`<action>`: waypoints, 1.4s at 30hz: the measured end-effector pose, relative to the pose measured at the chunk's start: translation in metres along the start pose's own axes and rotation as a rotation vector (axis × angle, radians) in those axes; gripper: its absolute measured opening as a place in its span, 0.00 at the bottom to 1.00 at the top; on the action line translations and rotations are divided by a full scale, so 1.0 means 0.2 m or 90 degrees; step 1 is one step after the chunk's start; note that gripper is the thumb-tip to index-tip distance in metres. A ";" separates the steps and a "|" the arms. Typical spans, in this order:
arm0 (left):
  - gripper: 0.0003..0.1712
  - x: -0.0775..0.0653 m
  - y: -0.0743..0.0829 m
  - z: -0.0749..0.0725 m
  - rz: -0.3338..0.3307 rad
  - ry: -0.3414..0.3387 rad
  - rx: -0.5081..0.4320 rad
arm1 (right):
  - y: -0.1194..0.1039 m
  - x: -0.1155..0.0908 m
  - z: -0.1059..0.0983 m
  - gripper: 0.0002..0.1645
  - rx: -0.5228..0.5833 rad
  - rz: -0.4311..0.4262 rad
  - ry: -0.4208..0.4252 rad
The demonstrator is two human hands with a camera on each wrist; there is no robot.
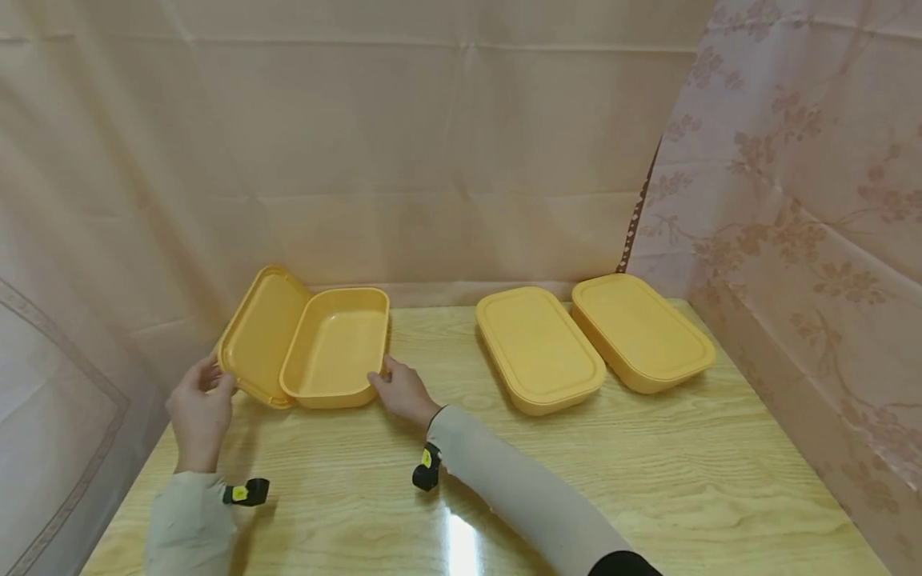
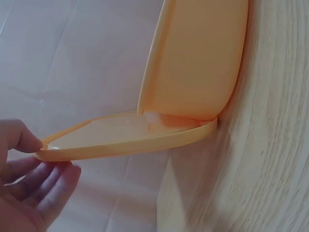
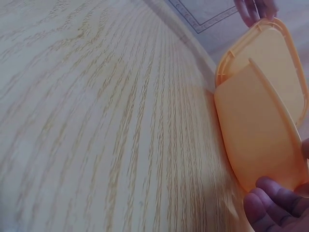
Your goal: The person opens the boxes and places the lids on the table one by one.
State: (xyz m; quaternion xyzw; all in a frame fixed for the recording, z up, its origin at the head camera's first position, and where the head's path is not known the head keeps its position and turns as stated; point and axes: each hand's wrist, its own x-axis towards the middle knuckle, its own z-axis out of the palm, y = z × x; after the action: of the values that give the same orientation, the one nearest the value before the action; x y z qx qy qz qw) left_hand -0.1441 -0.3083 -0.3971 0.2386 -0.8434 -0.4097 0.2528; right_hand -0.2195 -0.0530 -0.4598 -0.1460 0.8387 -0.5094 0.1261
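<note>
A yellow plastic box (image 1: 334,344) stands at the left of the table with nothing inside it. Its matching lid (image 1: 262,336) leans tilted along the box's left side, inner face up, its lower edge near the table. My left hand (image 1: 202,412) pinches the outer edge of the lid, thumb above and fingers beneath, as the left wrist view shows. At the box's front right corner, my right hand (image 1: 403,390) grips the wall, with fingers (image 3: 275,200) low on the outside in the right wrist view.
Two more yellow boxes, one lidded box (image 1: 540,348) and another lidded box (image 1: 643,332), sit side by side toward the right. Behind the wooden table (image 1: 684,480) hangs a beige curtain (image 1: 432,160), and a flowered cloth (image 1: 814,240) hangs on the right.
</note>
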 end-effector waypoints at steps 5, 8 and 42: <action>0.25 0.01 0.00 -0.03 -0.016 0.010 0.040 | 0.01 0.01 0.01 0.29 -0.022 -0.016 0.005; 0.25 0.02 0.00 -0.03 -0.007 0.015 0.055 | 0.00 0.01 0.01 0.28 -0.029 -0.015 0.009; 0.27 0.11 -0.10 -0.06 -0.172 -0.019 -0.082 | -0.01 -0.01 -0.01 0.27 -0.026 -0.001 -0.006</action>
State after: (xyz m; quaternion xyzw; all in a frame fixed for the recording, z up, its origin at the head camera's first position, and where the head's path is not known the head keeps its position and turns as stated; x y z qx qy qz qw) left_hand -0.1495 -0.3399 -0.4022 0.3269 -0.7792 -0.4969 0.1975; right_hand -0.2190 -0.0506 -0.4576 -0.1512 0.8484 -0.4913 0.1264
